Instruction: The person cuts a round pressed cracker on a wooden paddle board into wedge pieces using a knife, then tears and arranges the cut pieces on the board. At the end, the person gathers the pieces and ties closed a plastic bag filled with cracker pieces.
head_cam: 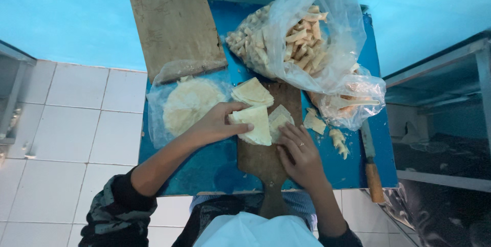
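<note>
View from above of a small blue table (204, 167) set on a white tiled floor (76, 124). A long wooden paddle board (263, 160) lies along the middle of the table, its handle pointing toward the person.

The left hand (217, 124) is seen closed on a wedge-shaped stack of thin dough sheets (255, 124): the thumb is laid across the top of the stack near its left edge, and the fingers are curled under or behind that edge, though their exact placement is hidden by the hand itself. The stack projects to the right of the fingers and rests over the upper part of the board.

The right hand (302, 155) is held just right of and below the stack, fingers (286, 137) loosely bent, their tips touching a second, smaller folded piece of dough (280, 119) that lies against the held stack. Nothing is gripped by this hand.

A further folded stack (251, 92) lies just above the left hand. A round pile of dough sheets in clear plastic (188, 104) is placed to the left, partly beneath a rectangular wooden board (176, 29). A large clear bag of rolled pastry sticks (296, 37) occupies the upper right, with a smaller bag (353, 101) beside it. Loose dough scraps (327, 129) and a wooden-handled knife (371, 162) lie along the right edge.
</note>
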